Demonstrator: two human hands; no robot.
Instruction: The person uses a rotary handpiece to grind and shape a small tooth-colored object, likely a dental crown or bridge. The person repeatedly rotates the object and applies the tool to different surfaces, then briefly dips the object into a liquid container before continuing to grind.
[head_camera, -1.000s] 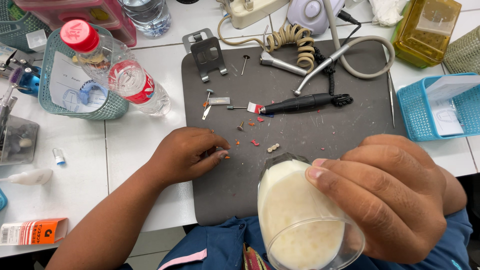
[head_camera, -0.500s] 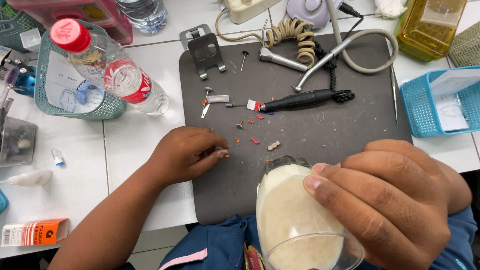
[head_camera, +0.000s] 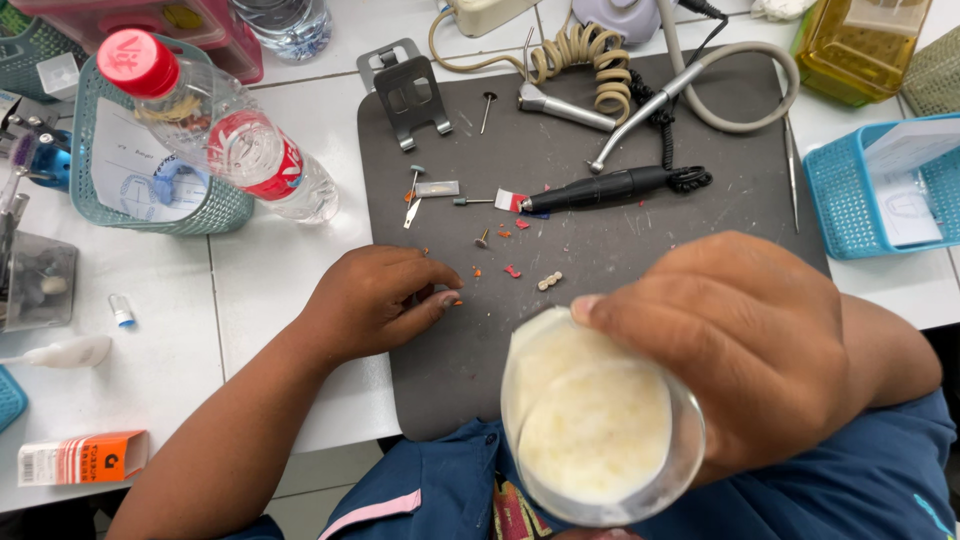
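My right hand (head_camera: 745, 345) grips a clear glass (head_camera: 590, 420) of creamy white liquid, raised close to the camera and tilted toward me. My left hand (head_camera: 375, 300) rests on the left edge of a dark grey mat (head_camera: 600, 260), fingers curled, fingertips pinched on something small that I cannot make out. Just right of those fingertips lie small red bits (head_camera: 512, 271) and a short row of tooth-like pieces (head_camera: 549, 281). A black handpiece (head_camera: 610, 187) lies across the mat's middle.
A plastic bottle with a red cap (head_camera: 215, 130) lies across a teal basket (head_camera: 150, 180) at the left. A blue basket (head_camera: 880, 190) is at the right, a yellow container (head_camera: 860, 45) behind it. Coiled cord, hose and metal bracket (head_camera: 408, 92) crowd the mat's far edge. An orange box (head_camera: 80, 457) lies near the front left.
The glass in my right hand has come a little nearer and tipped further toward me. My left hand has stayed on the mat's edge.
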